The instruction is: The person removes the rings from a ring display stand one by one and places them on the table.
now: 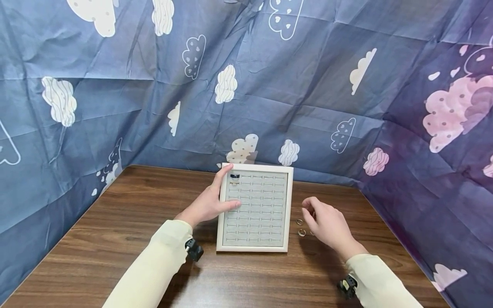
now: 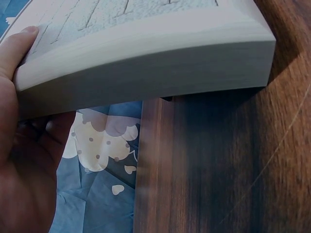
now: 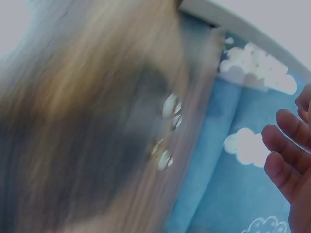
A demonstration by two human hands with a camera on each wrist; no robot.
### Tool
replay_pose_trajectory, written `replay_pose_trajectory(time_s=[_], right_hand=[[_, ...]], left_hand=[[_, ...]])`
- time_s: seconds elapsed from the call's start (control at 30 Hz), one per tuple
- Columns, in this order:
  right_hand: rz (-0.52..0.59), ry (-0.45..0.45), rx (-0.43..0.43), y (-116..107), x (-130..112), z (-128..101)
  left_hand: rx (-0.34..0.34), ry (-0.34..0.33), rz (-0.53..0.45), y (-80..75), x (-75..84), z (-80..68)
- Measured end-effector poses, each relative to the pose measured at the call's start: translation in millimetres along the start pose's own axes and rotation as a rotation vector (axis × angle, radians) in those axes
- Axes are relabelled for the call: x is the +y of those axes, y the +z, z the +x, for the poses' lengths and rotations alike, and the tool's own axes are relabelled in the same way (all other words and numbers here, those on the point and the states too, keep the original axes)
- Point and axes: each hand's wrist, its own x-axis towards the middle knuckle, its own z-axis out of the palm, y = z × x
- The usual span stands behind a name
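A ring display board (image 1: 290, 205) with a white frame and grey slotted padding leans upright on the table. My left hand (image 1: 208, 202) grips its left side, thumb over the padding; in the left wrist view the fingers (image 2: 57, 138) reach behind the frame. A dark blue ring (image 1: 235, 176) sits in the top left slot, and a gold-toned ring (image 1: 234, 183) is just below it. To the right of the board, my right hand (image 1: 327, 220) hovers with loosely bent fingers, nothing visible in them. Beside it lie several loose rings (image 1: 302, 232), blurred in the right wrist view.
The brown wooden table (image 1: 115, 222) extends on both sides of the board. Blue cloth (image 1: 269, 107) with a cloud print hangs behind the table and along its sides. Both wrists carry small black cameras (image 1: 194, 250).
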Motion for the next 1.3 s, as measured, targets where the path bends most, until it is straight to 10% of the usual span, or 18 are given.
replay_pose_trajectory(time_s=[1.3], right_hand=[[0.039, -0.254, 0.052, 8.0, -101.1, 61.6]], left_hand=[[-0.008, -0.019, -0.003, -0.6, 2.4, -1.2]])
